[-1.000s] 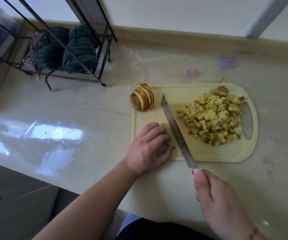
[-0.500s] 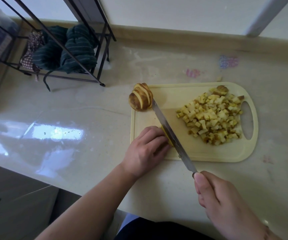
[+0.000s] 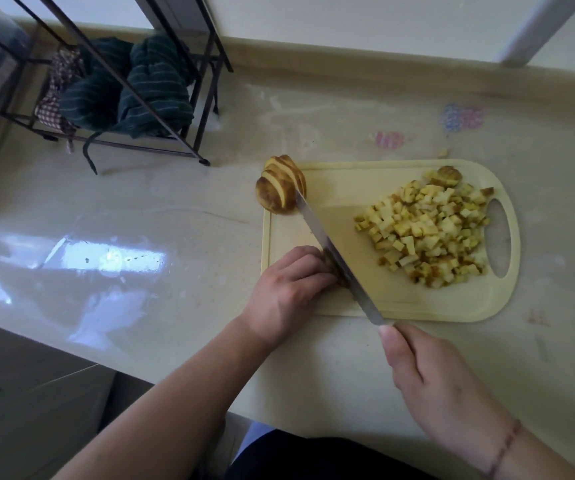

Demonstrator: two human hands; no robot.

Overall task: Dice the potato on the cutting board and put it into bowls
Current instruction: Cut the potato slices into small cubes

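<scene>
At the cutting board's [image 3: 400, 306] seven o'clock edge, the left hand [image 3: 288, 294] curls over a firm, probably slippery potato piece [image 3: 331, 263], mostly hidden, best pinned from above, while the right hand [image 3: 435, 379] clamps the knife [image 3: 334, 258].

Pale yellow cutting board [image 3: 348, 174], dark green cloths [image 3: 154, 81] (thinly striped), yellow-brown dice [image 3: 424, 230]

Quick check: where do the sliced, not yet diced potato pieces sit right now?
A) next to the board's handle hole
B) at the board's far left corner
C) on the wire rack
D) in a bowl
B: the slices stand fanned at the far left corner of the board, partly overhanging its edge; the heap by the handle hole is the dice.
</scene>
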